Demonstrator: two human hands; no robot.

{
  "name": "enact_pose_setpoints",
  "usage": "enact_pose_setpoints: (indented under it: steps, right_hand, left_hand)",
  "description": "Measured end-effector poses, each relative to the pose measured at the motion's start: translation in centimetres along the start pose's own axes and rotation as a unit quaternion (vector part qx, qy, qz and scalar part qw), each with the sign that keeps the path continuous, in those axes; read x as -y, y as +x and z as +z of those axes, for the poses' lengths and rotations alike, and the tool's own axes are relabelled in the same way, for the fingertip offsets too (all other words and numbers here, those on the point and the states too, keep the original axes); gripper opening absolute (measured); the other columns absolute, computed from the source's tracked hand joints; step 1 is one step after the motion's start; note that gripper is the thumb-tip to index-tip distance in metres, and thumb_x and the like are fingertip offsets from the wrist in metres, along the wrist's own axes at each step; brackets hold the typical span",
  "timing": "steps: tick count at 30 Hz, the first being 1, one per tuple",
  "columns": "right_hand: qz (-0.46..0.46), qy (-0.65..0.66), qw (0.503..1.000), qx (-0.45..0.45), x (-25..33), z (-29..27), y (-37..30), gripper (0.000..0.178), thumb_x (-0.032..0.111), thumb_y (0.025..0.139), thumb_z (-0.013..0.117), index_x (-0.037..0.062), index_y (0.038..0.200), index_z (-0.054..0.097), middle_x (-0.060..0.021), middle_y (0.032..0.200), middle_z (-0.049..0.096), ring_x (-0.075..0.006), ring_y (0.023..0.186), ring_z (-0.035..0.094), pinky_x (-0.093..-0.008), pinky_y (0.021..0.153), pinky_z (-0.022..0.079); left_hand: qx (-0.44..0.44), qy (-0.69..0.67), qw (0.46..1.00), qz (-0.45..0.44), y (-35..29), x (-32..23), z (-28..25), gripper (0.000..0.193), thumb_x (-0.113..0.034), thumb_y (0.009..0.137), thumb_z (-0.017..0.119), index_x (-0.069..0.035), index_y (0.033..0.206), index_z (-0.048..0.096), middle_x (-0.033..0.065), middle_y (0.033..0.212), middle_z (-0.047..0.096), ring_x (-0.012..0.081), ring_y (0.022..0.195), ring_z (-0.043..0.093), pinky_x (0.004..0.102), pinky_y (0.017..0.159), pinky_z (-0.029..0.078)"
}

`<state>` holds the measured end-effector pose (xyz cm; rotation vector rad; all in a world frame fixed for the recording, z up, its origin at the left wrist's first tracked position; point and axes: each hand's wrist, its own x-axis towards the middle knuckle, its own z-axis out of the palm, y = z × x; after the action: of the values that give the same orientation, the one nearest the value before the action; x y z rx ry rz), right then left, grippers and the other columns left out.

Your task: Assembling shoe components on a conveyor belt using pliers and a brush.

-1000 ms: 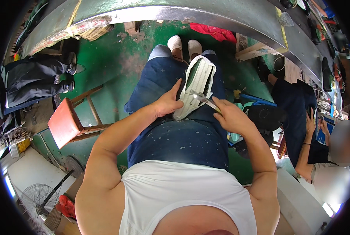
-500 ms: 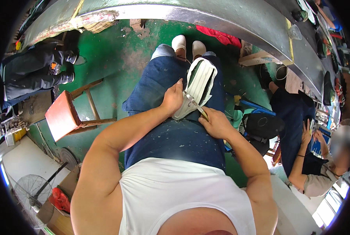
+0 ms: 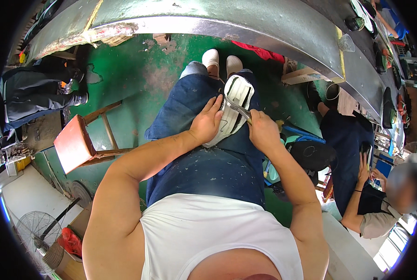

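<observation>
A shoe upper on a last (image 3: 239, 88) lies sole side up on my lap, its white underside facing me and its toe pointing away. My left hand (image 3: 207, 122) rests along its left edge, the fingers stretched and slightly apart. Closed round the handles of metal lasting pincers (image 3: 237, 107), my right hand (image 3: 264, 130) sits on the right side of the shoe. The pincers' head reaches over the shoe's middle, near its left edge. Whether the jaws grip the upper's edge is too small to tell.
A metal-edged workbench (image 3: 208, 21) curves across the far side. To the left stand a red-topped stool (image 3: 74, 143) and a fan (image 3: 39, 235). A co-worker (image 3: 364, 186) sits at the right, near a black bag (image 3: 313, 151). Red cloth (image 3: 259, 50) lies under the bench.
The pincers have moved from the shoe's near part farther up toward its toe, and my right hand has risen with them. My left hand's fingers have spread along the edge.
</observation>
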<state>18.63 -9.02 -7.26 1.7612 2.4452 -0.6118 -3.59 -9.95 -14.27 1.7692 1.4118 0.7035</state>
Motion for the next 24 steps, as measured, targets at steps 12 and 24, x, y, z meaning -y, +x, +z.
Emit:
enact_pose_setpoints:
  steps: [12,24]
  right_hand:
    - [0.08,0.257,0.943,0.198,-4.1,-4.0,-0.6,0.027,0.015,0.093,0.063,-0.0015,0.113,0.059,-0.024,0.1,0.066,-0.0431,0.094,0.063,-0.0468,0.083,0.05]
    - [0.0,0.118,0.991,0.059,-3.3,-3.1,3.9,0.036,0.034,0.103,0.049,-0.0017,0.104,0.057,-0.0261,0.098,0.066,-0.0457,0.091,0.064,-0.0522,0.081,0.05]
  left_hand:
    - [0.209,0.084,0.972,-0.061,2.9,-2.8,-3.2,0.06,-0.028,0.102,0.04,-0.027,0.16,0.021,0.0411,0.154,0.021,0.0518,0.109,0.062,0.0459,0.101,0.05]
    - [0.232,0.111,0.966,-0.018,3.2,-2.6,-3.4,0.058,-0.03,0.103,0.042,-0.032,0.158,0.025,0.0475,0.149,0.021,0.0522,0.102,0.064,0.0483,0.096,0.052]
